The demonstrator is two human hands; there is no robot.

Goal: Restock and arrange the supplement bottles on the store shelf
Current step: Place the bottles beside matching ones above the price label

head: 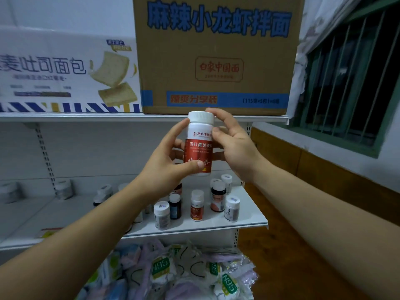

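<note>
Both grips hold one supplement bottle point(199, 135) between them. It is white, with a white ribbed cap and a red label, and it stands upright in the air. The left grip point(166, 167) is closed around the lower part of the bottle: the thumb point(198, 163) lies across the front of the label and the other fingers go behind. The right grip point(236, 148) takes the top part, with the index finger on the edge of the cap and the thumb against the bottle's shoulder. Its other fingers are loosely bent and are not on the bottle.

Just above the grips runs the front edge of the upper shelf point(86, 116). Two cartons stand on it: one brown carton point(216, 57) with blue letters directly above the grips, and one white carton point(65, 70) with a picture of bread, up and to the left of the left grip.

Below the grips is the middle shelf point(249, 215). There I count seven small bottles point(197, 205) clearly, all upright, in a loose group. One has the same red label as the held bottle. One more is half hidden behind the left grip, and further left some bottles are too blurred to count.

Lower still, under this shelf, lies a heap of mask packets point(184, 273) marked N95. To the right of the right grip is one window with bars point(350, 83).
</note>
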